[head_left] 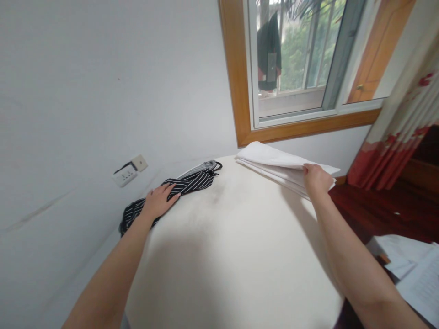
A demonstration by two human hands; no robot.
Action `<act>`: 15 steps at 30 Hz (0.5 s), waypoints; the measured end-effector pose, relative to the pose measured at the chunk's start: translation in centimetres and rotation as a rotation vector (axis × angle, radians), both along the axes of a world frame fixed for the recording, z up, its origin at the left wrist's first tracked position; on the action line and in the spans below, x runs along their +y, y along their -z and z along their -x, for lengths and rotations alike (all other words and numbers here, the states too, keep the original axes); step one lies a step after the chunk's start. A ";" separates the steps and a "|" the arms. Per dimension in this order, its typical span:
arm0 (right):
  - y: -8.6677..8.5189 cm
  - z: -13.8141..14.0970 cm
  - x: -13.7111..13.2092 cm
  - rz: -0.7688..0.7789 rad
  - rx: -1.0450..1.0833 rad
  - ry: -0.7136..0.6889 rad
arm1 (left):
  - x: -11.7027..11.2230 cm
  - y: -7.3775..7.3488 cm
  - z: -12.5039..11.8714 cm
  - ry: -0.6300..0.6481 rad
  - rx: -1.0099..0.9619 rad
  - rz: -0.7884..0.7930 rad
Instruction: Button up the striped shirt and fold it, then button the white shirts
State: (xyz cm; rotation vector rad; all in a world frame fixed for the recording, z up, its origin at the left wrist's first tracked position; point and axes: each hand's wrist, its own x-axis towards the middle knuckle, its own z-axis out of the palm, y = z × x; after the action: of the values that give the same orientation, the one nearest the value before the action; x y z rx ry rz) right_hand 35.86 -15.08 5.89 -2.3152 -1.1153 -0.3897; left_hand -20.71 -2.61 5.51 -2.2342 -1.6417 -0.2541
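Observation:
My left hand (161,201) lies with its fingers spread on a black-and-white striped cloth (195,182), which is bunched along the wall side of a white table (240,246). A grey piece with a dark loop shows at the cloth's far end. At the table's far right, my right hand (317,178) pinches the upper layer of a folded white cloth (267,160). Several layers of that cloth show along its near edge, and the pinched layer is lifted slightly at the right end.
A wall socket (125,175) is on the wall at left, just above the table. The wood-framed window (243,91) stands behind the table. White papers (418,269) lie at the lower right, beyond the table edge. A red and cream curtain (387,137) hangs at right.

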 end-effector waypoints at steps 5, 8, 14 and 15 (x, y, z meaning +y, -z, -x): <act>1.0 0.7 0.6 -0.338 0.061 -0.246 | -1.7 -0.4 -2.4 0.076 -0.054 -0.119; 1.6 1.1 1.4 -0.472 0.106 -0.457 | -3.1 -0.1 -4.4 0.129 -0.122 -0.149; 1.4 2.6 2.0 -0.537 0.150 -0.702 | -6.1 3.2 -9.3 0.303 -0.318 -0.115; 1.1 3.1 1.8 -0.561 0.149 -0.716 | -6.6 3.8 -10.1 0.328 -0.347 -0.097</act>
State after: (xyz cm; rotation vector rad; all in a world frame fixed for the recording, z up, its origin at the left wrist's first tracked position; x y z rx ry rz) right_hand 32.78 -13.33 4.74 -1.3329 -1.4390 -0.2065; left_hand -10.59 -9.23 1.68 -2.4782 -1.3666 -0.8275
